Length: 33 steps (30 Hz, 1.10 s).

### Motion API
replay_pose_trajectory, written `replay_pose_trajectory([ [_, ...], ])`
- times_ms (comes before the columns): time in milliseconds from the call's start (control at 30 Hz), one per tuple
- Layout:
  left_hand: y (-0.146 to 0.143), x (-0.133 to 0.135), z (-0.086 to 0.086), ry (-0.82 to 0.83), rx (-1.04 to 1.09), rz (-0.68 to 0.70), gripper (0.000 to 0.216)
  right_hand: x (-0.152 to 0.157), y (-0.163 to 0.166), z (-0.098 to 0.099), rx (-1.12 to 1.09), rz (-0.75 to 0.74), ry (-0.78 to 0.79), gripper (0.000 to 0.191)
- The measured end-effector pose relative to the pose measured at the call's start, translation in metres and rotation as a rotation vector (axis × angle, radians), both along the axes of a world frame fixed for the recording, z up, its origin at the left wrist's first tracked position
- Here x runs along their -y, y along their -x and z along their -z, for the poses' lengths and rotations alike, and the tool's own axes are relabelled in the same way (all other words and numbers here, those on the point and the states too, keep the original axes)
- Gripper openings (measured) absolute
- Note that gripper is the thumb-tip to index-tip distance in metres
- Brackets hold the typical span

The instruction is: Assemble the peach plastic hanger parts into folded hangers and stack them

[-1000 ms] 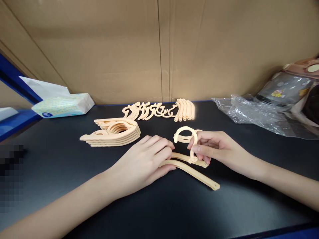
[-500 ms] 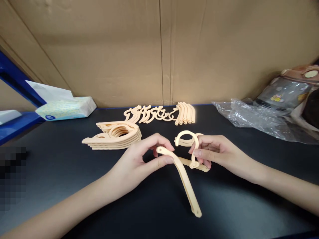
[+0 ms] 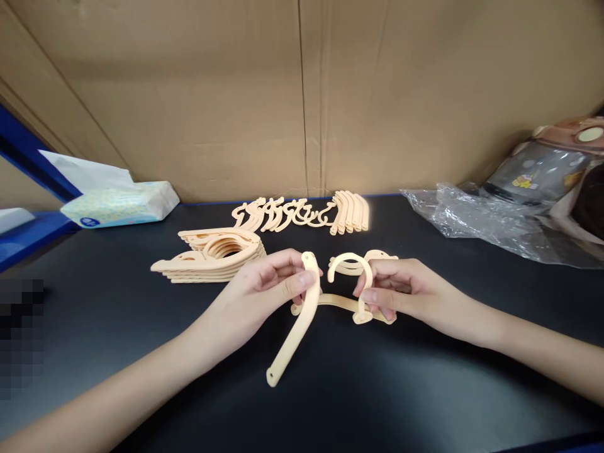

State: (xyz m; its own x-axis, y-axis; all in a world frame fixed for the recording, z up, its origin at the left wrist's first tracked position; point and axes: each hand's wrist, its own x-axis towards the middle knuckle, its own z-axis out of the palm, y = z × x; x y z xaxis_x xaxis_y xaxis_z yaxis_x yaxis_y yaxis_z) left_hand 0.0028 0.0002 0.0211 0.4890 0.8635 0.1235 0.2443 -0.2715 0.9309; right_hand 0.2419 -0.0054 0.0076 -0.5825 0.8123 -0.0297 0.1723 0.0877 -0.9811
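My left hand (image 3: 257, 296) pinches the top end of a curved peach plastic arm (image 3: 296, 330), which hangs down toward me above the black table (image 3: 141, 352). My right hand (image 3: 406, 292) is closed on a peach hook piece (image 3: 352, 277), held upright at the middle of the table. A second plastic arm (image 3: 337, 302) lies flat between the two hands, under the hook. Behind my left hand sits a stack of flat peach hanger parts (image 3: 214, 255).
A row of hooks and arms (image 3: 302, 214) lies at the back by the cardboard wall (image 3: 302, 94). A tissue pack (image 3: 117, 201) sits at the back left. Crumpled clear plastic (image 3: 476, 217) and a lidded container (image 3: 542, 170) are at the right.
My left hand lifted one arm off the table and swung its free end from the right round to the left. My right hand stayed in place with the hook.
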Motion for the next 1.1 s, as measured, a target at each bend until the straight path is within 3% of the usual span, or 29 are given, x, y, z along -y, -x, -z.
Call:
replay_pose_trajectory([
  [167,-0.002,0.007,-0.001,-0.073,-0.083,0.003,0.021,-0.002,-0.001,0.002,0.015,0.009,0.013,0.026],
  [400,0.006,0.011,0.008,-0.74,-0.535,-0.028,0.019,-0.003,0.0,0.001,0.046,0.047,0.016,0.028],
  [533,0.005,0.013,0.013,-0.951,-0.598,0.012,0.021,-0.005,0.0,0.001,0.026,0.053,0.053,0.028],
  [733,-0.001,0.012,0.016,-1.061,-0.556,-0.011,0.017,-0.007,0.001,0.0,-0.003,0.065,0.077,0.026],
  [1100,0.002,0.008,0.019,-1.034,-0.673,-0.063,0.023,-0.009,0.001,0.001,-0.064,0.059,0.132,0.019],
])
